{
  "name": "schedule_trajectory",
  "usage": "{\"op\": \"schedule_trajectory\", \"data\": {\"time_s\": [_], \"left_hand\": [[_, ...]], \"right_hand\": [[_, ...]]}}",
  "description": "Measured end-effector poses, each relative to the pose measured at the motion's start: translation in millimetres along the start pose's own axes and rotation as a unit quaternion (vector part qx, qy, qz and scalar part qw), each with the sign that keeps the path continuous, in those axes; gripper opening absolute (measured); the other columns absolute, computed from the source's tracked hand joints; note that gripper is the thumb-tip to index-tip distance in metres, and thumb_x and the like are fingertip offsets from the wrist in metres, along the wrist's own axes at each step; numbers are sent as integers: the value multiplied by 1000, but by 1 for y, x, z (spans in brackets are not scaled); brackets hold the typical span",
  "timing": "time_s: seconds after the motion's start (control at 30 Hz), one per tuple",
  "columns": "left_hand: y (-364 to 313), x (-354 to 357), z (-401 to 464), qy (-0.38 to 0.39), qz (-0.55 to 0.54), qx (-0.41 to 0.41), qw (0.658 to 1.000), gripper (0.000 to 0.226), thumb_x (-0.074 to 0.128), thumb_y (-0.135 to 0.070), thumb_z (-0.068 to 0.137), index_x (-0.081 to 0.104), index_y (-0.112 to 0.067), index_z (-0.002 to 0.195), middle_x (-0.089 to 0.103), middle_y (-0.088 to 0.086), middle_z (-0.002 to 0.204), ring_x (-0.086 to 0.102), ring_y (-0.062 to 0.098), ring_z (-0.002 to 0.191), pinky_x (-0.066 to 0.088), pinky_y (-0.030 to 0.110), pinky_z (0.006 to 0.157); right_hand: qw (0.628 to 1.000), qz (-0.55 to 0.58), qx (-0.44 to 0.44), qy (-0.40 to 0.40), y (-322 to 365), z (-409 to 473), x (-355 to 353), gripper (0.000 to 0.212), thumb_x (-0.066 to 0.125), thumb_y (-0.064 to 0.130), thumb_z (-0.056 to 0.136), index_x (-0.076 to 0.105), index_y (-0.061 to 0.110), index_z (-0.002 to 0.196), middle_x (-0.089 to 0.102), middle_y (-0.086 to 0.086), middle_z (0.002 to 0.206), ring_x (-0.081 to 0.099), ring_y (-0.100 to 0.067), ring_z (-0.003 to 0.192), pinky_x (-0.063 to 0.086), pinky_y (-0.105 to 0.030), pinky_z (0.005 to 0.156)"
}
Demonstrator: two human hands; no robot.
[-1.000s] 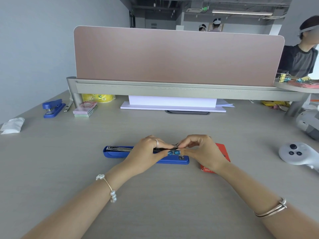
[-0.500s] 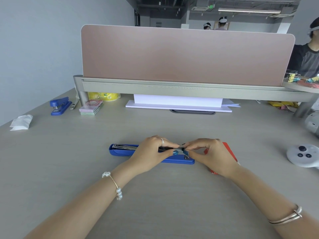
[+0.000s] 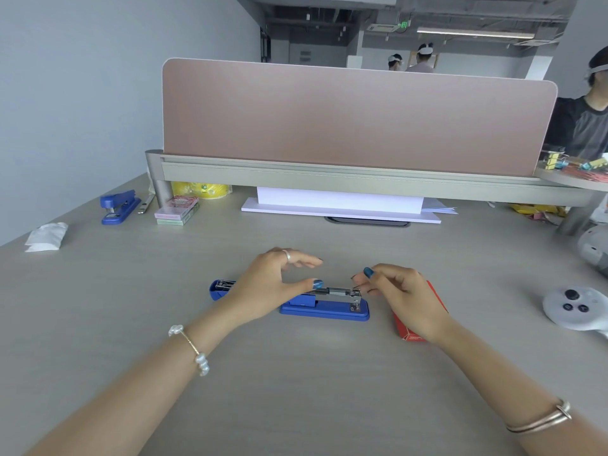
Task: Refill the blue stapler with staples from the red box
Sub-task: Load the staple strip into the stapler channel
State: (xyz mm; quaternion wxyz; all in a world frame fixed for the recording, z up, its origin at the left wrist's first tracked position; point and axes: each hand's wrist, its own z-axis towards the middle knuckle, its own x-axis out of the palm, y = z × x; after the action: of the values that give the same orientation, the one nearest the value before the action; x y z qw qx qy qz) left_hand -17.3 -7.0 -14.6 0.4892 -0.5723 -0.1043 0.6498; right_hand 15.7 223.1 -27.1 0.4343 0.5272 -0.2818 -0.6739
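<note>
The blue stapler (image 3: 324, 309) lies opened flat on the desk, its metal staple channel facing up. My left hand (image 3: 269, 284) hovers over its middle, fingers spread, the thumb tip touching the channel. My right hand (image 3: 399, 292) sits just right of the stapler's front end, fingers loosely curled and apart, holding nothing that I can see. The red box (image 3: 406, 332) lies on the desk under my right hand and wrist, mostly hidden.
A second blue stapler (image 3: 118, 205) and stacked small boxes (image 3: 177, 210) sit at the back left, with a white packet (image 3: 46, 236) nearer the left edge. White paper (image 3: 339, 205) lies under the pink divider (image 3: 355, 116). A white controller (image 3: 574, 307) rests at right.
Both hands were pinched together over the stapler's channel. Now they have lifted off and moved apart, fingers spread, leaving the metal channel exposed.
</note>
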Motion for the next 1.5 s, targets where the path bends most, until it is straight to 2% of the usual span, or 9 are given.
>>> {"op": "schedule_trajectory", "data": {"time_s": [0.23,0.33,0.53,0.7,0.87,1.0,1.13,1.37,1.5], "left_hand": [[26,-36,-19,-50,17,-31,998,31,72,-18,75,63,-39,95,67,-20,97,55,-6,98,35,2,80],[35,-42,-26,-57,43,-32,997,34,72,-18,74,61,-44,93,66,-19,99,54,-4,101,34,3,82],[55,-64,-32,2,123,-93,988,46,78,-29,67,55,-43,105,60,-15,106,50,5,105,35,14,83],[63,-64,-34,15,44,-130,990,33,82,-22,64,65,-35,89,72,-17,85,65,4,82,48,18,75],[67,-63,-33,8,43,-124,991,23,82,-22,64,70,-31,81,74,-9,82,68,11,77,51,29,76],[70,-63,-34,12,15,-121,992,24,82,-32,57,71,-34,79,74,-9,83,68,12,79,51,29,76],[69,-64,-34,-9,-50,-120,992,44,75,-48,44,70,-36,85,74,-11,87,68,8,80,51,22,76],[70,-61,-35,-13,-74,-125,989,44,75,-49,41,70,-39,84,74,-14,84,68,4,76,50,16,72],[74,-58,-36,-4,-65,-124,990,43,75,-48,43,72,-34,84,74,-10,86,67,9,80,49,26,77]], "right_hand": [[1000,-19,2,17,0,1,0,26,48,11,90,72,9,80,74,12,83,65,2,83,50,-23,84],[1000,-14,2,6,-1,1,-1,26,48,14,91,72,14,82,75,0,85,67,-5,81,51,-24,84],[1000,4,12,12,-2,2,-3,23,50,15,90,71,13,82,74,-1,86,68,-8,80,52,-31,85],[995,-35,30,92,4,1,-8,24,67,8,76,69,24,94,72,4,96,65,-3,87,49,-11,77],[989,-97,-4,111,9,1,-16,25,73,7,67,65,23,84,69,4,90,64,-8,85,55,-25,78],[989,-98,-7,109,9,1,-16,28,74,6,66,65,24,86,69,1,88,64,-8,80,53,-19,75],[989,-106,11,104,4,1,-12,35,75,6,67,66,23,96,69,1,90,63,-6,80,51,-11,72],[989,-109,-22,96,7,1,-13,22,72,6,70,63,21,82,70,-1,85,65,-9,79,54,-20,74],[982,-148,-47,111,7,1,-12,20,71,7,72,61,23,80,69,5,83,63,-6,78,52,-17,72]]}}
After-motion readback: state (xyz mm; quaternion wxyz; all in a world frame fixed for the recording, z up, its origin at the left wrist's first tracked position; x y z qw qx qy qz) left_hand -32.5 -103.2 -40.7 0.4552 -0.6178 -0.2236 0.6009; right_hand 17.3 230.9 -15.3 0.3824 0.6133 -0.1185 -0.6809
